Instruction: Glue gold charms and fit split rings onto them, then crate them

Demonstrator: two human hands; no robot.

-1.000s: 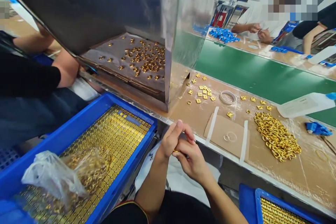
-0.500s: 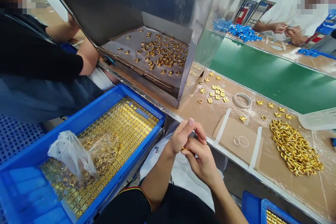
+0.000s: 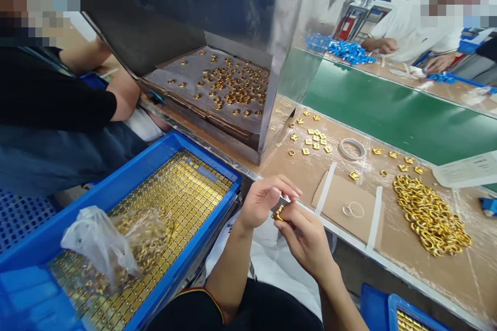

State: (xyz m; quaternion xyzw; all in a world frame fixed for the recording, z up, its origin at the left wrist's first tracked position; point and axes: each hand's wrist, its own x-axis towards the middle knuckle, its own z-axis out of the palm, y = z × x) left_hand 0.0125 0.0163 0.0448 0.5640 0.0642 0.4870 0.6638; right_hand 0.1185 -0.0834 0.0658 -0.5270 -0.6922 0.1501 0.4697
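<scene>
Between the thumb and fingertips of my right hand (image 3: 305, 232) is a small gold ring (image 3: 278, 213), partly covered by the fingers. Close by on its left, my left hand (image 3: 259, 201) has its fingers stretched out and bent over at the top, with nothing visible in it. Both hands are above my lap, at the front edge of the bench. A large pile of gold rings (image 3: 430, 217) lies on the bench to the right. Several square gold pieces (image 3: 316, 138) are spread out behind my hands.
To the left, a blue crate (image 3: 209, 238) holds rows of gold pieces and a plastic bag (image 3: 101, 243). A metal-sided box (image 3: 267, 88) contains scattered gold rings. A tape roll (image 3: 352, 149) and taped cardboard (image 3: 345, 196) lie on the bench. Co-workers sit left and across the green belt (image 3: 373, 108).
My left hand has come away from the right, its fingers straightening. The gold ring in my right hand now shows more. Across the belt, a co-worker's hands have moved apart.
</scene>
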